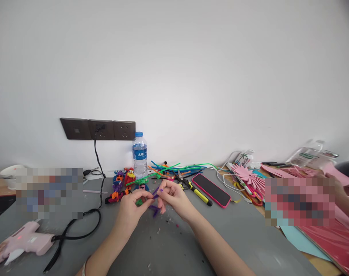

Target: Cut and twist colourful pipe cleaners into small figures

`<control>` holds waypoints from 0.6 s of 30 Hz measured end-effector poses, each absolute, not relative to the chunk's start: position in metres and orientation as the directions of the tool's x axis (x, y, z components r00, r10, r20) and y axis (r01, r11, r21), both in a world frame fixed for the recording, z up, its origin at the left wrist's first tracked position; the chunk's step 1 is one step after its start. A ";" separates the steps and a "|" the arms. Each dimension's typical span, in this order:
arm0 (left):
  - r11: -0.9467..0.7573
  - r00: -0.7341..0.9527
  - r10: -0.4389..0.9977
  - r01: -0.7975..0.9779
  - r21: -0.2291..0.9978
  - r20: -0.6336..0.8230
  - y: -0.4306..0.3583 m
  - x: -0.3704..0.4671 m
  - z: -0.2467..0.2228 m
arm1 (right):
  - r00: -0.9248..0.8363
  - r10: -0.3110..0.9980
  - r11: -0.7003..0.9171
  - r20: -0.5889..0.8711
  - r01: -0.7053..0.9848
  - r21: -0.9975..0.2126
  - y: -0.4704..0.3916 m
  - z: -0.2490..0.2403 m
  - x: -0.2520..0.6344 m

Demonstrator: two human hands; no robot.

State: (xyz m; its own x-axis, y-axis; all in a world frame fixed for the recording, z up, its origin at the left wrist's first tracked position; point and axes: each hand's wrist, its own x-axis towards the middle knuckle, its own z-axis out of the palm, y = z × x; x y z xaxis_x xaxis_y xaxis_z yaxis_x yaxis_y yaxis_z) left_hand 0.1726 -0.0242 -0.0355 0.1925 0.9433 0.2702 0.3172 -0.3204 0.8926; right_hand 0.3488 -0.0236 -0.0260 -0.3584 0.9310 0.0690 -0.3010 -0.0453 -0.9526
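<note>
Between my fingertips is a purple pipe cleaner (155, 196), its fuzzy lower end hanging below the hands. My left hand (136, 203) pinches it from the left with thumb and forefinger. My right hand (172, 197) pinches it from the other side, close to the left fingertips. Just behind the hands lie small pipe-cleaner figures, among them a red one (130, 176) and a purple-and-orange one (118, 180). A bundle of blue and green pipe cleaners (188, 171) lies further back. Yellow-handled pliers (199, 193) rest right of my right hand.
A water bottle (140, 157) stands by the wall. A pink-cased phone (211, 190) lies to the right. At left are a pink glue gun (33, 237) and its black cord (98, 220). Pink paper (249, 176) and another person's hand (331, 188) are at far right.
</note>
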 end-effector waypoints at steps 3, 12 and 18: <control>-0.359 0.214 0.930 0.343 0.868 0.300 -0.023 0.173 -0.036 | -0.372 0.926 -0.040 0.070 -0.281 -0.959 -0.024 -0.025 0.349; -0.384 0.296 0.906 0.275 0.881 0.302 -0.027 0.179 -0.029 | -0.434 0.899 -0.011 0.059 -0.158 -0.987 -0.022 -0.025 0.357; -0.320 0.321 0.919 0.266 0.909 0.229 -0.028 0.177 -0.027 | -0.375 0.920 0.102 0.116 -0.058 -0.993 -0.023 -0.027 0.353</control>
